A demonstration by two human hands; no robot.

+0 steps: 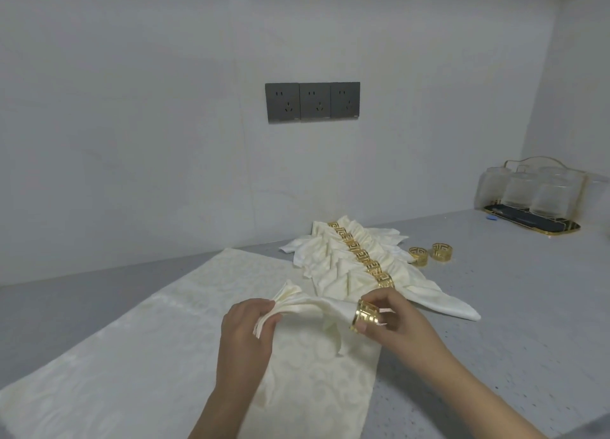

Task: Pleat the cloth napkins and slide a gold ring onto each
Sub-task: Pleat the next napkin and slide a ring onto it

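A person's two bare hands worked a cream damask cloth napkin gathered into pleats above a grey speckled stone counter. The left hand pinched the fanned end of the pleats between thumb and curled fingers, while the right hand gripped a gold cut-out metal napkin ring between thumb and fingertips, the ring sitting around the other end of the bundle. A loose fold of the napkin drooped between the two hands. Beneath them lay a flat cream patterned cloth, spread across the counter and reaching its near edge.

Just beyond the hands, a row of finished cream napkins lay overlapping, each cinched by its own gold ring, the rings forming a slanted line running away toward the wall. To their right, two spare gold rings stood side by side on the bare counter. Farther right, near the corner, clear ribbed glass tumblers sat upturned on a dark gold-rimmed tray with a thin wire handle. On the pale grey wall behind, three dark grey power sockets were mounted in a row
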